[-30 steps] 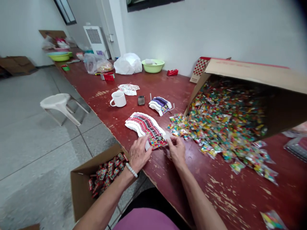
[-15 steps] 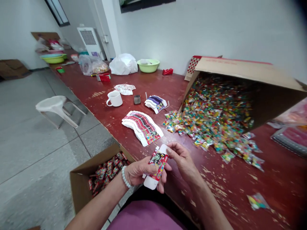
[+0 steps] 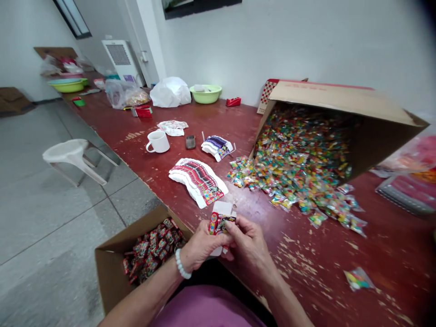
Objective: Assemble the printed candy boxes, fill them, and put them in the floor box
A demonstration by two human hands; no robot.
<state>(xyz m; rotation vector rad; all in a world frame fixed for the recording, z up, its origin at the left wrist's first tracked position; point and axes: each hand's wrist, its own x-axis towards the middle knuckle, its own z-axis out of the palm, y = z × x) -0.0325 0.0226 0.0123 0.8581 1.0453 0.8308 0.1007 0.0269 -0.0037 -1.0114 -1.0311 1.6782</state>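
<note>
Progress: many small red cartons (image 3: 150, 247) lie heaped in the floor box (image 3: 105, 272) beside the table (image 3: 296, 281); these look closed up, though their contents cannot be told. One carton (image 3: 214, 219) is in hand, held over the near table edge, with a white flap (image 3: 222, 208) standing out at its far end and another white part showing below the fingers; judged part-way, not closed. Whether anything is inside it cannot be told. Outstanding: a fanned stack of flat red cartons (image 3: 200, 179) lies on the table just beyond the hands, a smaller purple stack (image 3: 217, 145) behind it. Candy packets (image 3: 299, 159) spill from a tipped box (image 3: 323, 93) on the right; one packet (image 3: 358, 279) lies apart, nearer the person. Fingers: left hand (image 3: 200, 245) has its fingers closed round the carton from the left, thumb over it. Right hand (image 3: 250, 240) has its thumb and fingers together on the carton's right side, gripping near the dark printed edge; fingertips underneath are partly hidden, so their exact spacing cannot be told.
</note>
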